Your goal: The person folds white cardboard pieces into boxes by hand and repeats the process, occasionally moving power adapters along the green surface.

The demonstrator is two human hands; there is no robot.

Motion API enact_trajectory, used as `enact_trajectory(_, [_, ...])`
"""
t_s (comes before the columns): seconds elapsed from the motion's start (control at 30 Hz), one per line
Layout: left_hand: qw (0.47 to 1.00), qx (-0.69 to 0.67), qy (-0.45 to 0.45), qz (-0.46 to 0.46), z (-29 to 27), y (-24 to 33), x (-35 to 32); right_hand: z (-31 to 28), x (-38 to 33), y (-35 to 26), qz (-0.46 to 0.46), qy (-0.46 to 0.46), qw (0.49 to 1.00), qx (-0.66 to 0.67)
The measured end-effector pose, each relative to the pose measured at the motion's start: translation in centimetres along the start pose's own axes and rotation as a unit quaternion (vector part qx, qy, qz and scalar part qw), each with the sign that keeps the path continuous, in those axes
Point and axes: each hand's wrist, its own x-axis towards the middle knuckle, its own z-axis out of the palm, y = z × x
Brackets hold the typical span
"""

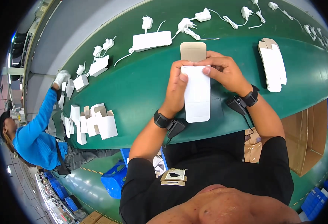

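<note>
Above the green desk (141,84), white folding carton (197,98) btwn hands, long axis running twd wearer; L hand (176,88) & R hand (229,73) both closed on its far end, equally nr, tan flap (193,51) just beyond grip.

A plain white carton (197,87) is held lengthwise along 12 to 6 o'clock, gripped near its 12 o'clock end by the left hand (176,87) and right hand (228,72), its tan-lined flap (193,51) extended toward 12, a crease (197,101) seen toward 6
</note>
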Motion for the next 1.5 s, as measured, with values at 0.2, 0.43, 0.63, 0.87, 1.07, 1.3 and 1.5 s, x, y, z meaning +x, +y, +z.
enact_trajectory(0.2, [0.999,-0.026,0.030,0.030,0.8,0.6,-0.4,1.5,-0.4,0.3,-0.024,0.046,0.997,0.061])
enact_trajectory(0.43, [0.993,0.081,0.030,0.084,-0.6,-0.4,-0.6,3.2,-0.2,-0.4,-0.133,0.128,0.980,0.071])
enact_trajectory(0.63, [0.993,0.033,0.043,0.108,1.3,-0.3,-0.6,1.6,-0.1,0.5,-0.049,0.061,0.992,0.098])
enact_trajectory(0.87, [0.990,0.113,-0.010,0.086,1.1,-0.7,-0.7,0.4,-0.1,-1.2,0.027,0.072,0.997,-0.011])
enact_trajectory(1.07, [0.988,0.133,-0.018,0.080,0.5,-1.4,-0.5,-0.1,0.0,-0.2,-0.004,0.033,0.997,0.076])
enact_trajectory(1.3, [0.987,0.141,-0.019,0.079,1.0,-1.3,-0.5,-1.1,-0.2,-0.4,0.032,0.008,0.998,0.054])
enact_trajectory(1.5, [0.979,0.193,-0.030,0.051,0.4,-1.4,-0.3,-2.4,0.1,-0.9,0.028,-0.058,0.997,0.044])
